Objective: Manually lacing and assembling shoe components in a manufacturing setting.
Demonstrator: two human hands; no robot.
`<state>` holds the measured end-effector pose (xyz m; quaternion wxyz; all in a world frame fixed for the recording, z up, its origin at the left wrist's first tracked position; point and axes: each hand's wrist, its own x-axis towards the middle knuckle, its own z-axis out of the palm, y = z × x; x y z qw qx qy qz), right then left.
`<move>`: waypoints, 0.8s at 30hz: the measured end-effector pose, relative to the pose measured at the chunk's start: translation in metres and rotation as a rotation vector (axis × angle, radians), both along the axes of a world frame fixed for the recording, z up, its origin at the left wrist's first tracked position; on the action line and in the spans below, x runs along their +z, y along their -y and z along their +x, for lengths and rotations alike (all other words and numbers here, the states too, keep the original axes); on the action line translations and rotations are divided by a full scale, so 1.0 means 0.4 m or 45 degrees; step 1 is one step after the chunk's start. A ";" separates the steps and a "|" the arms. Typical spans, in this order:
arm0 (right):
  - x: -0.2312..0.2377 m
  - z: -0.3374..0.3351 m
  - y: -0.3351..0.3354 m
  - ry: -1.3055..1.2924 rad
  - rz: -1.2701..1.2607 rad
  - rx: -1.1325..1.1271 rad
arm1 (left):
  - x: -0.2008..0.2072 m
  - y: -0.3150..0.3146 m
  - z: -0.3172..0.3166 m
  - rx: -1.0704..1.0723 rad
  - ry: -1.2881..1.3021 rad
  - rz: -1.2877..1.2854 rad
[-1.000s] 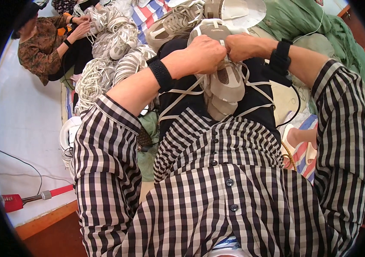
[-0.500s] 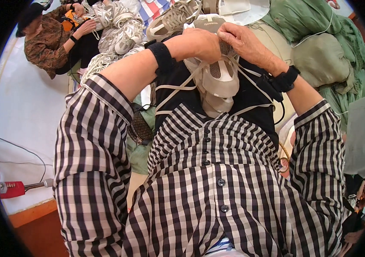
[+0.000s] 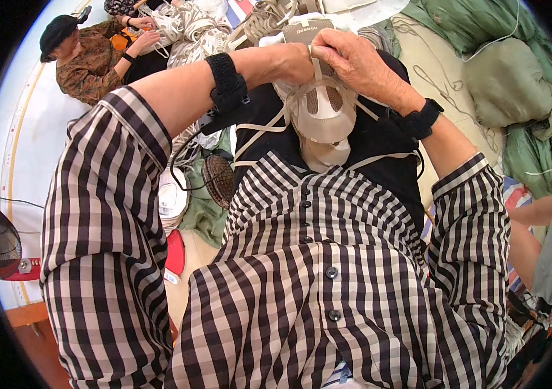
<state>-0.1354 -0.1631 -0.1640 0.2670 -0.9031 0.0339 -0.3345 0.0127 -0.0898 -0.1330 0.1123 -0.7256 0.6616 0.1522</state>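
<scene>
A beige and white sneaker [image 3: 326, 129] lies on my lap with its toe toward me and its tongue [image 3: 304, 30] at the far end. Under its toe shows the toe of another pale shoe [image 3: 323, 155]. Loose flat cream shoelaces [image 3: 266, 137] trail from the sneaker to both sides over dark cloth. My right hand [image 3: 353, 63] pinches a strip of shoelace above the eyelets. Close beside it, my left hand [image 3: 294, 63] is closed at the sneaker's left upper edge. Its fingertips are turned away, so what they hold is hidden.
A pile of laced sneakers [image 3: 201, 26] lies far left, beside a person in a patterned jacket [image 3: 91, 65] whose hands work there. Green cloth bundles [image 3: 512, 84] are at the right. Loose cord [image 3: 441, 81] lies on the floor, and a fan [image 3: 0, 240] stands far left.
The view has shifted a little. My left forearm has swung outward to the left, and both hands sit slightly farther left. A lace strip now shows upright below my right fingertips.
</scene>
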 end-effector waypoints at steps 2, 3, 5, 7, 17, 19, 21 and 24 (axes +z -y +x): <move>-0.008 0.003 0.001 0.040 -0.001 -0.011 | -0.017 -0.003 -0.003 0.141 0.003 -0.047; -0.013 0.001 0.006 0.042 0.007 -0.020 | -0.014 -0.003 -0.014 0.268 0.009 -0.102; -0.023 -0.003 0.018 0.086 0.100 -0.065 | -0.006 -0.009 -0.029 0.330 -0.040 -0.111; -0.015 0.008 0.006 0.081 0.100 -0.077 | -0.013 -0.019 0.005 0.413 -0.083 -0.130; 0.005 0.004 0.008 0.053 0.082 -0.094 | -0.041 -0.030 0.019 0.489 -1.453 -0.732; 0.002 -0.003 0.011 0.065 0.078 -0.091 | -0.048 -0.033 0.009 0.420 -1.386 -0.773; 0.001 -0.010 0.011 0.070 -0.002 -0.095 | -0.055 -0.046 0.003 0.357 -1.321 -0.816; 0.000 -0.016 0.003 0.086 -0.039 -0.106 | -0.058 -0.065 0.001 0.313 -1.557 -0.762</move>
